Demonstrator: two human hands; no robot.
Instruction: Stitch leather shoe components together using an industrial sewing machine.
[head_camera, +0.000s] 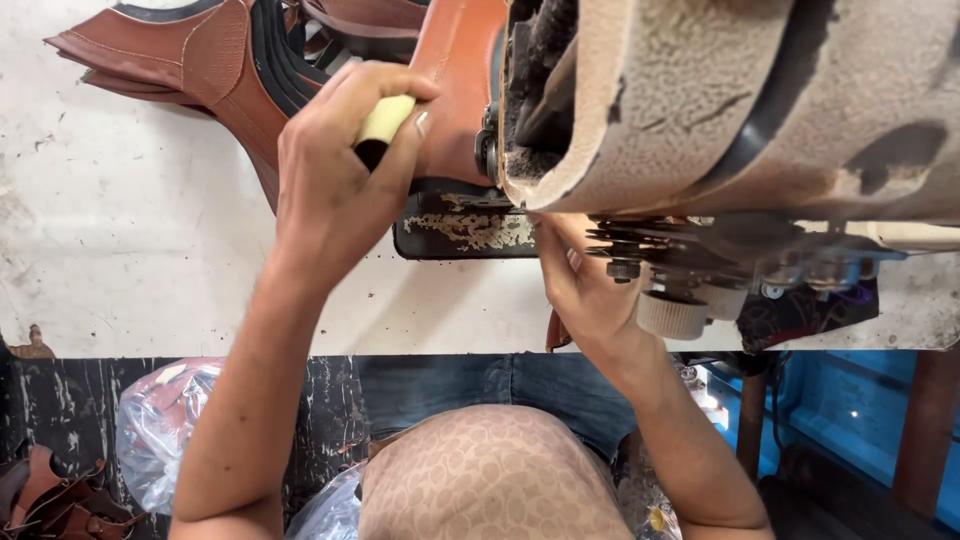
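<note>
Head view looks down on a white table (150, 230) with a worn sewing machine (740, 110) filling the upper right. Left hand (335, 175) is closed around a pale yellow tool with a black end (382, 125), pressed against brown leather (455, 80) standing by the machine's needle area. Right hand (590, 285) reaches under the machine head at the dark plate (465, 235); whether its fingers grip anything cannot be told. More leather pieces (180, 50) lie stacked at upper left.
</note>
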